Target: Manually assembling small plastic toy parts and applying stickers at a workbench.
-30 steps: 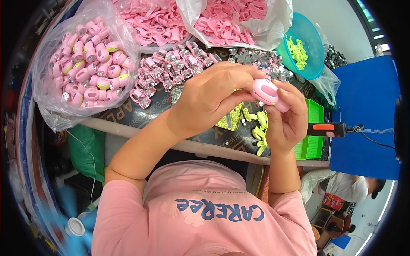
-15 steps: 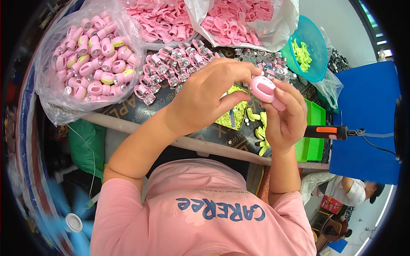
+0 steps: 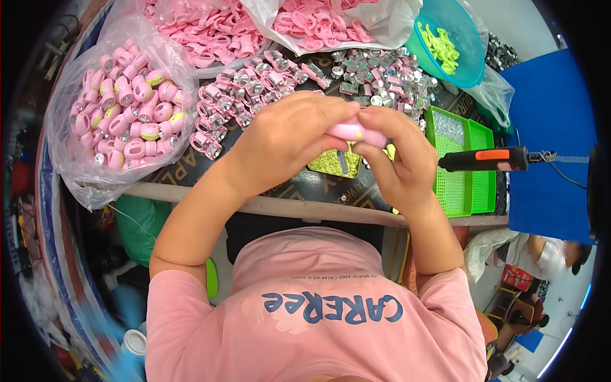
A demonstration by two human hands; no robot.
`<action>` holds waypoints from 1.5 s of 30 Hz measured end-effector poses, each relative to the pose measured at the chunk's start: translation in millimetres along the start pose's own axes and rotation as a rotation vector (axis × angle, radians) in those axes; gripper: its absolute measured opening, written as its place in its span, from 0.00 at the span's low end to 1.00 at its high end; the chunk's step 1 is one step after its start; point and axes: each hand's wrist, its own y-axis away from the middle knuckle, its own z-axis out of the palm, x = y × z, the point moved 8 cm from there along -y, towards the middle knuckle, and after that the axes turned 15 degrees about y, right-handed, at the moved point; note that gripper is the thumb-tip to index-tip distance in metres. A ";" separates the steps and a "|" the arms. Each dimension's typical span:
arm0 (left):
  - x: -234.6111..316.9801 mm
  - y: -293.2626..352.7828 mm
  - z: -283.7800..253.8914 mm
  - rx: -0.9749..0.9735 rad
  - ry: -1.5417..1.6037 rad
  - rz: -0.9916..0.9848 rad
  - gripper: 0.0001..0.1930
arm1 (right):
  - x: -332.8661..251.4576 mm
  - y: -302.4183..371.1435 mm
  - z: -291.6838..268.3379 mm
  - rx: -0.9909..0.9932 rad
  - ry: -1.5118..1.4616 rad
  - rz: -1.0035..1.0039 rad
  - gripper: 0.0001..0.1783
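Note:
A small pink flashlight [image 3: 358, 132] is held between my two hands above the near part of the table. My left hand [image 3: 283, 143] grips its left end, with the fingers over the top. At the right end, my right hand [image 3: 402, 153] pinches it between thumb and fingers. Much of the flashlight is hidden behind the fingers. Below it lies a small tray of yellow-green parts [image 3: 328, 164], partly covered by my hands. Pink half-shells with silvery reflectors [image 3: 238, 92] are heaped beyond my left hand.
A clear bag of pink flashlights [image 3: 124, 108] stands at the left. Pink shells [image 3: 203, 28] and silvery parts [image 3: 382, 76] lie at the back. On the right are a teal bowl [image 3: 468, 54], green trays [image 3: 482, 169] and a black-and-orange electric screwdriver [image 3: 487, 159]. A person [image 3: 547, 258] sits beyond.
Both hands have closed in around the flashlight. My left fingers now grip it, and it lies more level and further left in the picture. The whole view has shifted a little.

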 end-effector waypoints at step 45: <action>-69.7 89.7 126.7 0.519 1.602 -1.515 0.25 | 47.3 45.6 -7.4 -0.202 -0.018 -0.030 0.17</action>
